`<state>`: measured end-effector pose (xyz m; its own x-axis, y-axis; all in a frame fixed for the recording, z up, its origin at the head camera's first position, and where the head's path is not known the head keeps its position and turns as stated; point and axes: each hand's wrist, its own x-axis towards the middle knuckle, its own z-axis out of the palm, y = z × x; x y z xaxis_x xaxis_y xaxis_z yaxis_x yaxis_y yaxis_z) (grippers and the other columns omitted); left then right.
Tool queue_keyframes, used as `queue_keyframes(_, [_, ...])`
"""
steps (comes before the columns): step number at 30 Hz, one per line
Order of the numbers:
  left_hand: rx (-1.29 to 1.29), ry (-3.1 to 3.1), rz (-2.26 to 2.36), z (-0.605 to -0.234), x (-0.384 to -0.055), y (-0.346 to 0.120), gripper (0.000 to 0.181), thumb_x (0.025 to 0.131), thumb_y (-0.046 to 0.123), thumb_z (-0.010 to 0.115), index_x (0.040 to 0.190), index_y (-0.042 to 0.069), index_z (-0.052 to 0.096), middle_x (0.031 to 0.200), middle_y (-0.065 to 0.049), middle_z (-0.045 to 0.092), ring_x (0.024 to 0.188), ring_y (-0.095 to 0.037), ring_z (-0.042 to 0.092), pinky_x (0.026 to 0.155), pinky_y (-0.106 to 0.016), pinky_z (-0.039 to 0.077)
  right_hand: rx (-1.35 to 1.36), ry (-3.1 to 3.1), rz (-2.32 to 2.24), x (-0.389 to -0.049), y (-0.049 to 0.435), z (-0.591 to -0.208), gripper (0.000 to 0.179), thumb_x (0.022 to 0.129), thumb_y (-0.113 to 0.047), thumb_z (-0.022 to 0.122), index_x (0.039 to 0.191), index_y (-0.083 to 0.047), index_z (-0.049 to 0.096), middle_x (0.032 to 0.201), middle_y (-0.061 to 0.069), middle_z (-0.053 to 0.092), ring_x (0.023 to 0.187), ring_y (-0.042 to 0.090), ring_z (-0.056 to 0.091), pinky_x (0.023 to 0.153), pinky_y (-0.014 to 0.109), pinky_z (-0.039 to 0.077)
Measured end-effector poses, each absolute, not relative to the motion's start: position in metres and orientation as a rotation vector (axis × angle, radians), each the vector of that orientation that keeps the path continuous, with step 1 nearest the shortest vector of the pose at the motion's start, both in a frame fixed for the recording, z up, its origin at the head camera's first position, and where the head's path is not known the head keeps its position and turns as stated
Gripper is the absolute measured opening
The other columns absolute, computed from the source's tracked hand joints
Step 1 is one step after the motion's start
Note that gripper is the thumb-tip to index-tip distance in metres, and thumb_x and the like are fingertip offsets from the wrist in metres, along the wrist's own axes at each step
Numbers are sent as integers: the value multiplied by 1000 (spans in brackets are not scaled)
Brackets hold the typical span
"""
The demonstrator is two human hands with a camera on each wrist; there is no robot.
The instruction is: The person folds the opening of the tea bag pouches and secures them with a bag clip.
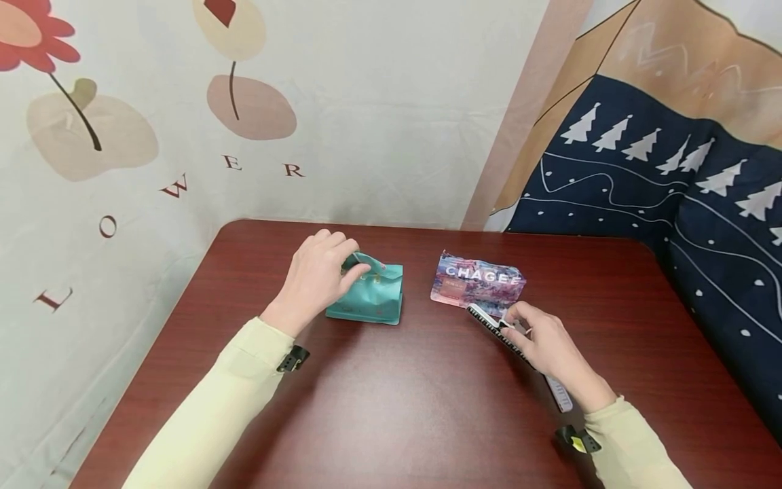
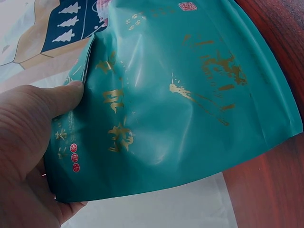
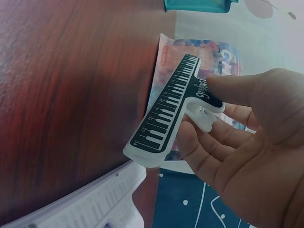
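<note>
My left hand (image 1: 320,275) pinches the folded top of a teal foil pouch (image 1: 373,302), which stands on the table. Gold and red characters cover the pouch's front in the left wrist view, where the thumb (image 2: 66,97) presses on the fold. In my right hand (image 1: 546,339) is a black-and-white bag clip (image 3: 164,111) with a piano-key print, pinched by its handle between thumb and fingers. The clip's long bar points away from the hand, toward a purple and pink CHAGEE pouch (image 1: 476,278) behind it.
A second, pale lilac clip (image 1: 559,394) lies on the table (image 1: 379,421) under the right wrist; its printed keys show large in the right wrist view. Behind the table's far edge hangs a white curtain (image 1: 391,136), with a dark blue tree-print cloth (image 1: 611,183) on the right.
</note>
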<state>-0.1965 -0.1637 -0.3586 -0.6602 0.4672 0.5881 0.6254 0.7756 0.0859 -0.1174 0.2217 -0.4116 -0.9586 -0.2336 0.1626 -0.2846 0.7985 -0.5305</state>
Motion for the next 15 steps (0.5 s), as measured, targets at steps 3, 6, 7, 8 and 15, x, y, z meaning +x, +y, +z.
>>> queue_keyframes(3, [-814, -2419, -379, -358, -196, -164, 30, 84, 25, 87, 86, 5, 65, 77, -5, 59, 73, -28, 49, 69, -38, 44, 422, -2884, 897, -118, 220, -410, 24, 90, -3, 77, 109, -8, 63, 103, 14, 72, 83, 26, 67, 73, 46, 59])
queue_keyframes(6, [-816, -2420, -380, -358, -197, -164, 30, 83, 26, 87, 86, 5, 65, 77, -5, 59, 73, -28, 49, 70, -38, 44, 437, -2867, 914, -118, 218, -408, 32, 90, -3, 77, 119, -6, 62, 110, 19, 72, 88, 30, 69, 76, 49, 60])
queue_keyframes(7, [-816, -2421, -381, -358, -197, -164, 30, 83, 25, 87, 86, 5, 65, 77, -5, 59, 73, -28, 49, 70, -38, 44, 440, -2861, 912, -119, 217, -407, 34, 90, -2, 77, 121, -6, 62, 110, 19, 72, 89, 30, 69, 76, 50, 60])
queue_keyframes(8, [-816, -2421, -384, -358, -197, -164, 30, 84, 25, 87, 87, 5, 65, 77, -5, 59, 73, -28, 49, 70, -38, 44, 445, -2858, 910, -119, 216, -406, 36, 90, -3, 77, 123, -6, 62, 110, 19, 72, 89, 30, 69, 76, 49, 59])
queue_keyframes(15, [-818, -2419, -387, -357, -197, -164, 30, 83, 25, 88, 87, 4, 66, 77, -5, 60, 73, -28, 49, 70, -38, 44, 442, -2862, 888, -123, 209, -401, 39, 89, -4, 78, 126, -4, 65, 110, 17, 72, 82, 25, 61, 70, 39, 52])
